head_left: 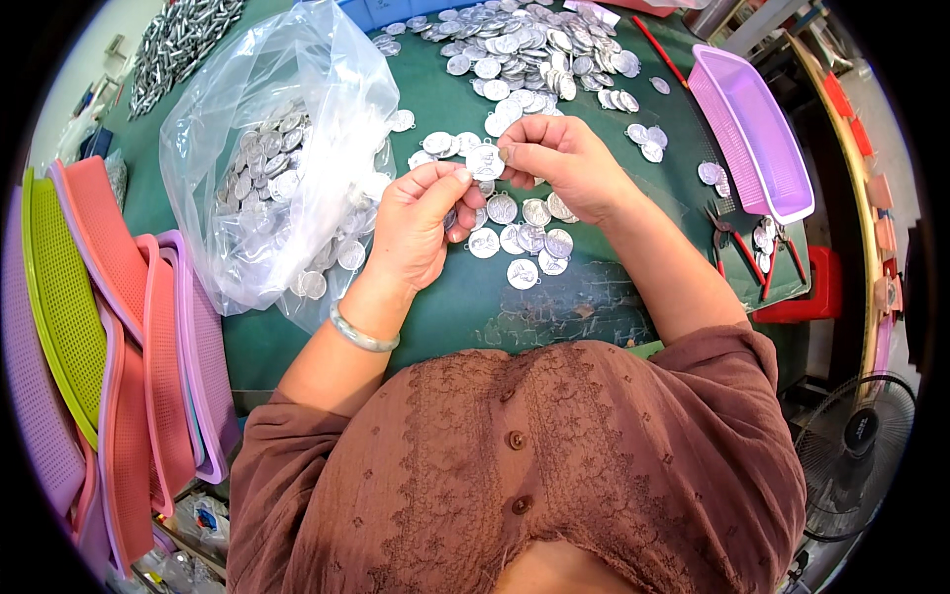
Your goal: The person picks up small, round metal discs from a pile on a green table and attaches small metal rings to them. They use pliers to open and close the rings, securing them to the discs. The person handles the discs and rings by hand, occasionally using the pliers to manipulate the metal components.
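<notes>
Clear bag (pixel 332 74) stands slack; the adjacent left forearm (pixel 332 363) could snag it, spilling contents (pixel 265 160). Right of the bag, over loose medallions (pixel 531 239), left hand (pixel 414 226) and right hand (pixel 572 163) pinch one medallion (pixel 485 162); a weak hold could lose it among them.

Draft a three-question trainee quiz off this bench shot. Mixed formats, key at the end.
1. Open: What do the left grip and the right grip pinch together?
2. True or false: The clear plastic bag lies to the right of both grips.
3. Multiple choice: What colour are the handles of the pliers at the right? A: red. B: blue. C: yellow.

Key:
1. A round silver medallion.
2. False; the clear plastic bag lies to their left.
3. A.
</notes>
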{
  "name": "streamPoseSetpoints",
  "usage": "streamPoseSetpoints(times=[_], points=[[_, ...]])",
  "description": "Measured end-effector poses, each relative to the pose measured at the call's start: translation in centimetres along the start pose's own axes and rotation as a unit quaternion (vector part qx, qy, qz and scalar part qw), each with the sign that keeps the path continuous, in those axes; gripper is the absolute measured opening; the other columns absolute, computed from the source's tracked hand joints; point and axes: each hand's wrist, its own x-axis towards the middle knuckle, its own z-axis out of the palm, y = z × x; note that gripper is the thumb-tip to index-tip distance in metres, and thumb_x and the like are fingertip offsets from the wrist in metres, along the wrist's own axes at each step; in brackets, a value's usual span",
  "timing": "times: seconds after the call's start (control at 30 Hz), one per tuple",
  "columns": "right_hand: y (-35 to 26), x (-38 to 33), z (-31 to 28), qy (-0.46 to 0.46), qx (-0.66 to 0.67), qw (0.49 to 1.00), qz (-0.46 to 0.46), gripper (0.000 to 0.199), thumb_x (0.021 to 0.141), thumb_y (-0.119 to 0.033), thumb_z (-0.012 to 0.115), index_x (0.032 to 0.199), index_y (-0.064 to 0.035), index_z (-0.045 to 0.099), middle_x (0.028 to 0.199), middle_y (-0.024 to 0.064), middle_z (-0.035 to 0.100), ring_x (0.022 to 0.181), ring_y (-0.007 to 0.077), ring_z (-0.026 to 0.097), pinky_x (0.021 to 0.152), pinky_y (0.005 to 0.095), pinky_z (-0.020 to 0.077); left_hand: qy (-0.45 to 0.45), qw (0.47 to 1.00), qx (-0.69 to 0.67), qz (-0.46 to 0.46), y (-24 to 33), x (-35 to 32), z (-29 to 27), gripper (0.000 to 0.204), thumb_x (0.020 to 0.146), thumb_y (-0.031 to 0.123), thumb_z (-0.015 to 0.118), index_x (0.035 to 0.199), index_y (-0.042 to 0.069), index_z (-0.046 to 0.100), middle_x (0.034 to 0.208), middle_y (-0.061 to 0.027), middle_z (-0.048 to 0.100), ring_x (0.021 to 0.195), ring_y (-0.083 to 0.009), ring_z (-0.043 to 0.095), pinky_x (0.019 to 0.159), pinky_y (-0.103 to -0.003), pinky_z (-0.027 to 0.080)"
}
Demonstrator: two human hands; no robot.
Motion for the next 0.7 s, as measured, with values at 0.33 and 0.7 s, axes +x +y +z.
streamPoseSetpoints(times=[0.33,0.7], points=[[0.36,0.10,-0.15,-0.013,-0.018,0.999,-0.039,0.012,0.080,-0.012,0.056,0.084,-0.0014,0.057,0.071,0.0005,0.056,0.064,0.0068,0.050,0.061,0.0205,0.0413,0.004,1.000,0.011,0.004,-0.09,0.02,0.01,0.007,0.082,0.010,0.053,0.080,0.004,0.056,0.069,-0.0038,0.057,0.054,-0.0085,0.048,0.044,-0.019,0.033],[0.76,0.17,-0.11,-0.013,-0.065,0.995,-0.068,0.011,0.081,-0.012,0.055,0.085,-0.0013,0.056,0.072,-0.0009,0.054,0.065,0.0056,0.048,0.061,0.0199,0.0407,0.030,0.999,-0.017,0.014,0.07,0.01,0.34,0.009,0.082,0.010,0.053,0.084,0.002,0.056,0.068,-0.0044,0.057,0.052,-0.0083,0.049,0.044,-0.020,0.035]])
